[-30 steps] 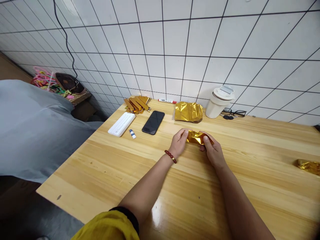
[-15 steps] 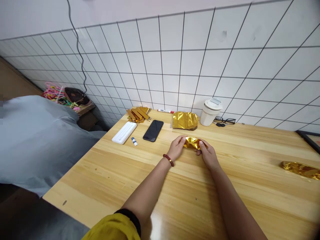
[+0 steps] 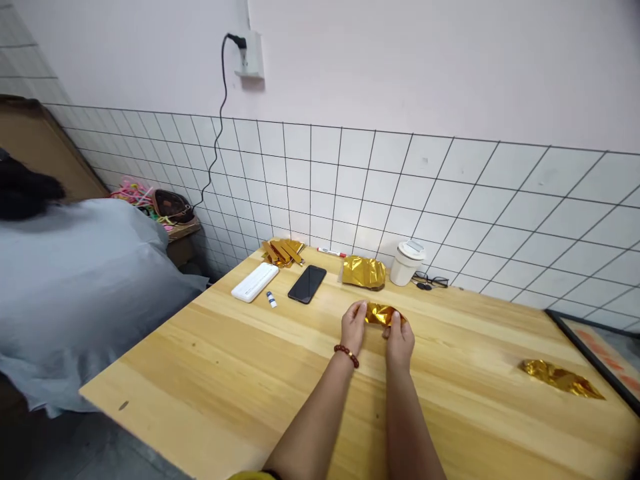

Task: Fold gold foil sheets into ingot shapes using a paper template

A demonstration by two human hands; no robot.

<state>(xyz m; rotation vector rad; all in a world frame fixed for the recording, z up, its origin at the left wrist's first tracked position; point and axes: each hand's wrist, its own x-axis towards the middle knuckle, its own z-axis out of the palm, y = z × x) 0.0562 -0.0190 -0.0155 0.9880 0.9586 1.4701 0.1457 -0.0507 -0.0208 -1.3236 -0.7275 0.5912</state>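
Note:
A crumpled piece of gold foil paper [image 3: 379, 313] sits on the wooden table [image 3: 260, 373], gripped at both ends. My left hand [image 3: 354, 327], with a red bead bracelet on the wrist, pinches its left end. My right hand [image 3: 399, 339] pinches its right end. Both hands rest low on the table, near its middle, fingers closed on the foil.
Behind the hands lie a gold foil stack [image 3: 363, 272], a black phone [image 3: 307, 284], a white power bank [image 3: 255, 282], a small glue tube [image 3: 271, 300], folded gold strips [image 3: 283, 252], a red marker [image 3: 331, 252], a white cup [image 3: 407, 263] and glasses [image 3: 430, 281]. Another gold foil scrap [image 3: 560, 378] lies right. A person in grey [image 3: 75, 293] sits left.
The head camera has tilted up and pulled back, showing more wall and a socket. My hands have drawn closer together on the foil, which looks more bunched.

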